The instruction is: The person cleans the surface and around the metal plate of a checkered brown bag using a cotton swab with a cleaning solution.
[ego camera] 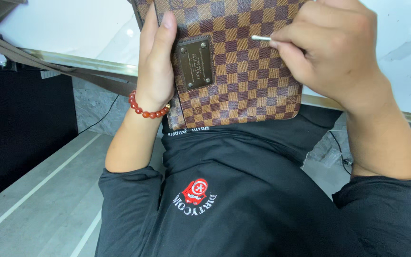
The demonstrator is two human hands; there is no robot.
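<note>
From the head camera, a flat bag of brown-and-tan checkered coated canvas [248,71] fills the top centre, its lower edge resting against the person's black shirt [243,190] and its upper part cut off by the frame. Its long axis runs from six to twelve o'clock. At about nine o'clock on the bag's face sits a small rectangular dark-brown leather patch [195,63], riveted at its corners, its long side running along the bag's axis; its stamped text is not repeated here.

The left hand [155,62] grips the bag's left edge, fingers [166,28] clamped on it, thumb lying along the front just beside the patch. A red bead bracelet [147,110] circles that wrist.

The right hand [329,52], at two o'clock, has its fingers pinched together on a thin white cotton swab [261,38], whose tip points toward nine o'clock and touches the bag's face.

A white tabletop [67,28] lies behind, and a brown strap [48,64] trails off toward ten o'clock.
</note>
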